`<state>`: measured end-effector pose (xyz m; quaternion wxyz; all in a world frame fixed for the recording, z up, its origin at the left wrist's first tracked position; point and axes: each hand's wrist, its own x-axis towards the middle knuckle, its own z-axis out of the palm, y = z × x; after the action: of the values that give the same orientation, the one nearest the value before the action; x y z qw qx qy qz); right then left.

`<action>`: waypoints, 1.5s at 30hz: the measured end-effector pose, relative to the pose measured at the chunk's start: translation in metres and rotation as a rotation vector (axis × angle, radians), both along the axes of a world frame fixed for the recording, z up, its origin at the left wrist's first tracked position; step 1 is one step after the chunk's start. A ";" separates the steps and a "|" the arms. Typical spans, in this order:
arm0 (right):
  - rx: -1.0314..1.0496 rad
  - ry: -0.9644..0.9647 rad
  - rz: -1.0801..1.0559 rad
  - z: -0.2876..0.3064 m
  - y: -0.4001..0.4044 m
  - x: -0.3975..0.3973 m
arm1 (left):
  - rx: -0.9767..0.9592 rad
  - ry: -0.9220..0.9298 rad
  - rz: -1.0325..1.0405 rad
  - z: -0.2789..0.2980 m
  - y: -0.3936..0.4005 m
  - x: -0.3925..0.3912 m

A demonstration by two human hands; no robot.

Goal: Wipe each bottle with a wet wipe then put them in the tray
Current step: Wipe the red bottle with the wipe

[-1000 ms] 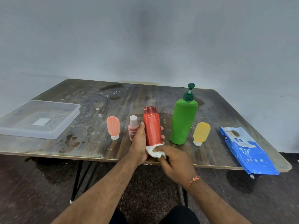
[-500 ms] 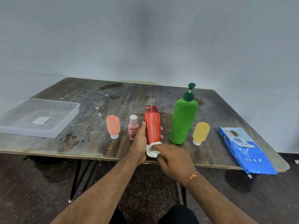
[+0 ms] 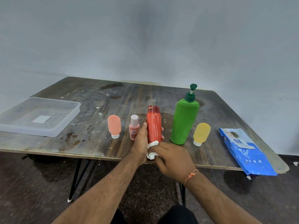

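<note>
A stained wooden counter [image 3: 100,139] stands against a grey wall [image 3: 145,38]. Both forearms reach forward over its near edge. The left hand [image 3: 140,141] wraps the upright red bottle [image 3: 154,125]; the right hand [image 3: 174,159] pinches a white wipe [image 3: 152,151] against the bottle's base. Far left of the bottle lies the clear tray [image 3: 76,109].

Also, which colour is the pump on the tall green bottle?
Dark green, darker than the body of the tall green bottle; the pump shows clearly in the head view.

Upright red bottle [image 3: 154,125], white wet wipe [image 3: 152,152] at its base
</note>
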<state>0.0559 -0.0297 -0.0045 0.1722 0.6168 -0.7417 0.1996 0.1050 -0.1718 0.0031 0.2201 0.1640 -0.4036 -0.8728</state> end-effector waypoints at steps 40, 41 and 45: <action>-0.186 0.076 -0.134 0.034 -0.017 -0.010 | -0.264 0.018 0.117 -0.004 0.015 -0.001; -0.207 0.076 -0.160 0.040 -0.022 -0.011 | -0.274 0.028 0.122 -0.004 0.015 -0.002; -0.258 0.029 -0.248 0.058 -0.039 -0.022 | -0.327 -0.029 0.073 -0.003 0.015 0.000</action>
<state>0.0338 -0.0688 0.0534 0.2840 0.4962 -0.7776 0.2615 0.1048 -0.1569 -0.0001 0.2698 0.1529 -0.5372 -0.7843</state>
